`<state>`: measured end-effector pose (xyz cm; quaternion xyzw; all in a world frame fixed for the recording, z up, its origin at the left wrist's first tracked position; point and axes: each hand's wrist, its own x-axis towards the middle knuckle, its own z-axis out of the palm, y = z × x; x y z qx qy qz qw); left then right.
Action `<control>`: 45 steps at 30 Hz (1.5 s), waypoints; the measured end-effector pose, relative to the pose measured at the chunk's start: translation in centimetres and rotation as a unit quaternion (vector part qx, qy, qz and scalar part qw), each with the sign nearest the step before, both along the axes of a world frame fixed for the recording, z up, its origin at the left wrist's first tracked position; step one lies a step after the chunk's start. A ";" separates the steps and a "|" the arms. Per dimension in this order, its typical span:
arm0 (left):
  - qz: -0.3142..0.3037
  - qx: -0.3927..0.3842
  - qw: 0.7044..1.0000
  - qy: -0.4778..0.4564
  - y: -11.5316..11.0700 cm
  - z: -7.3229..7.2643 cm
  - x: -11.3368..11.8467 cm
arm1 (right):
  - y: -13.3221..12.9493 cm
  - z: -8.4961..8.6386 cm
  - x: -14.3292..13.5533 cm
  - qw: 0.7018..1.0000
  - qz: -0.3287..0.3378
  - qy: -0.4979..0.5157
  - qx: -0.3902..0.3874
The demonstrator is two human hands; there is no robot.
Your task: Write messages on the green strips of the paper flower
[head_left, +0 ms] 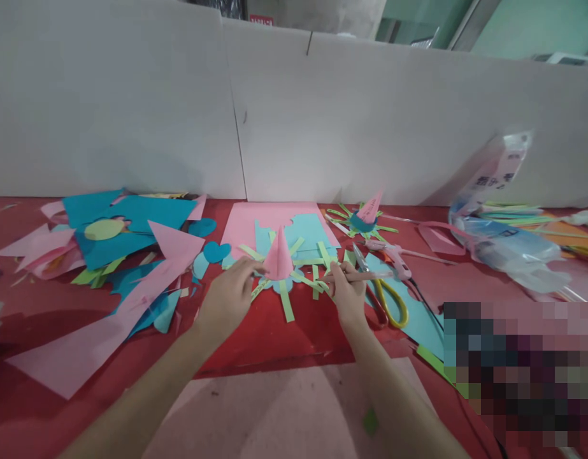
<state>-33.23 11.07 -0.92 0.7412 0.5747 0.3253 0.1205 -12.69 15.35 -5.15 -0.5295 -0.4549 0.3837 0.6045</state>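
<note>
pale pink sheet (255, 414) at the near edge of the red table (246, 350), beneath both forearms. at the far left, loose pink scraps (40, 245) heaped against blue paper (155, 213), with a pale yellow disc (104, 229) on top and a long pink offcut (83, 357) slanting toward the camera. just right of the heap, small blue cutouts (216, 252). next, the left hand (229, 290), fingers bent and partly spread beside the pink paper cone (278, 258); cannot tell whether touching it or pinching anything. in the middle, between the hands, the cone itself, upright on a light blue scalloped base (280, 286), with green strips (286, 303) radiating outward. behind it, a light blue sheet (310, 229) over a larger pink one. to the right, the right hand (346, 287), fingers closed around a thin pen-like stick (367, 276), held nearly level, tip near the strips. farther back, a second pink cone (371, 208), tilted, on a darker blue base. near the right hand, yellow-handled scissors (383, 299), then a pink-and-white glue gun (395, 256). at the far right, a clear plastic bag (508, 248) beside coloured paper strips (508, 213).
</note>
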 end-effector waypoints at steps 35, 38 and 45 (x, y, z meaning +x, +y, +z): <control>-0.019 0.036 0.952 0.303 -6.5 -6.2 5.9 | -0.1 -0.4 -3.3 0.987 0.089 -0.129 0.019; -0.024 0.033 0.954 0.298 -6.4 -6.3 5.9 | -0.3 -0.1 -3.4 0.986 0.117 -0.117 0.011; -0.029 0.034 0.955 0.293 -6.4 -6.5 5.9 | -0.4 -0.2 -3.5 0.978 0.174 -0.116 0.007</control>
